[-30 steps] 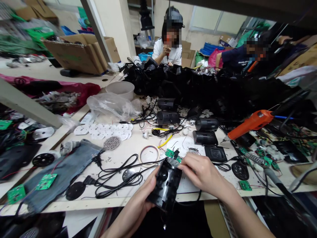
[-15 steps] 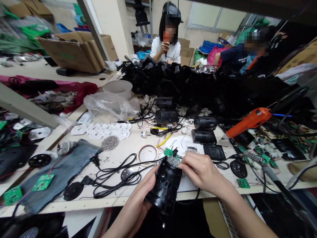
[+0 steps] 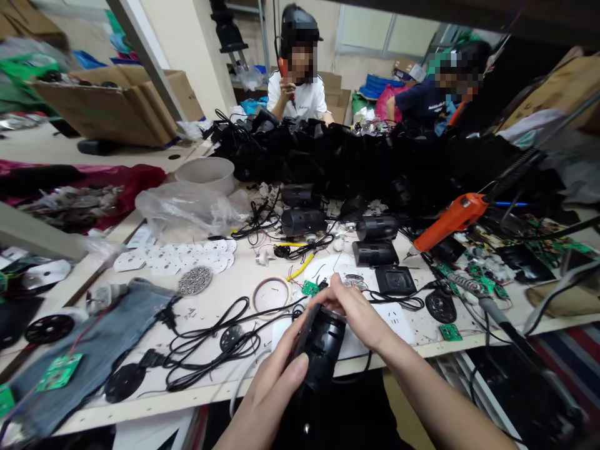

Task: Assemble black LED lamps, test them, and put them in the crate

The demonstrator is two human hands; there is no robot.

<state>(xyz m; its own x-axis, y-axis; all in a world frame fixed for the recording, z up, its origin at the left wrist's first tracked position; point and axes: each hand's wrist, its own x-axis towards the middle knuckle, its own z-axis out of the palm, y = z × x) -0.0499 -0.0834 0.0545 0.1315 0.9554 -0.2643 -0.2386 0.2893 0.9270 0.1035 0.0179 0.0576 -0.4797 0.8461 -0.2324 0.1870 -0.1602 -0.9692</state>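
Our left hand [image 3: 281,369] is curled round the side of a black plastic casing [image 3: 323,347], with the thumb lying along it. Our right hand [image 3: 360,312] bends over the far end. Its fingertips are hidden, so we cannot tell how tightly they pinch. Perhaps the left hand keeps the casing from rolling while the right one works at that end.

The casing is tilted above the front edge of the table [image 3: 117,409], and its near end hangs past it. That may help us see it well, but a small part that slips could fall off.

Just beyond our fingers lie a small green circuit board [image 3: 310,287] and a roll of tape [image 3: 252,294]. To our left, a looped black cord [image 3: 187,375] could snag a sleeve.

To our right, a white paper sheet [image 3: 394,319] lies flat, and there is some room to move above it. Past it, a soldering iron [image 3: 475,294] and an orange power screwdriver [image 3: 452,222] sit within reach, probably so we can grab them fast. Farther off, a big black heap [image 3: 384,156] closes the back like a wall.
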